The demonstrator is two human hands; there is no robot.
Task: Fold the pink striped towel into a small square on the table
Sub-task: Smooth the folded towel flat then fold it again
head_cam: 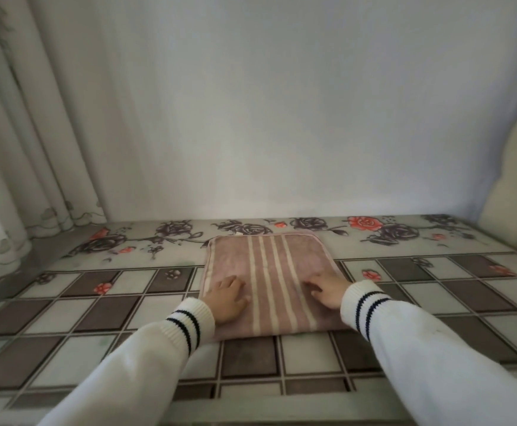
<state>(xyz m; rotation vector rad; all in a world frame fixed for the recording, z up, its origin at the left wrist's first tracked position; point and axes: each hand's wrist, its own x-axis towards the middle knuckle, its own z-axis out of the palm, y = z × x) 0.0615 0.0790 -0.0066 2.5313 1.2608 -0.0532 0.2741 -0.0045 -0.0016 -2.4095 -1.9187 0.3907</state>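
The pink striped towel [271, 269] lies flat on the table [97, 318] as a folded, roughly square piece, its pale stripes running away from me. My left hand [227, 298] rests palm down on its near left part, fingers spread. My right hand [327, 289] presses flat on its near right part, fingers pointing left. Neither hand grips the cloth. Both arms wear white sleeves with dark striped cuffs.
The table has a checked and rose-patterned cover and ends at a white wall [266, 118] just behind the towel. Pale curtains [29, 149] hang at the left. A cream cushion or chair back [515, 195] stands at the right edge.
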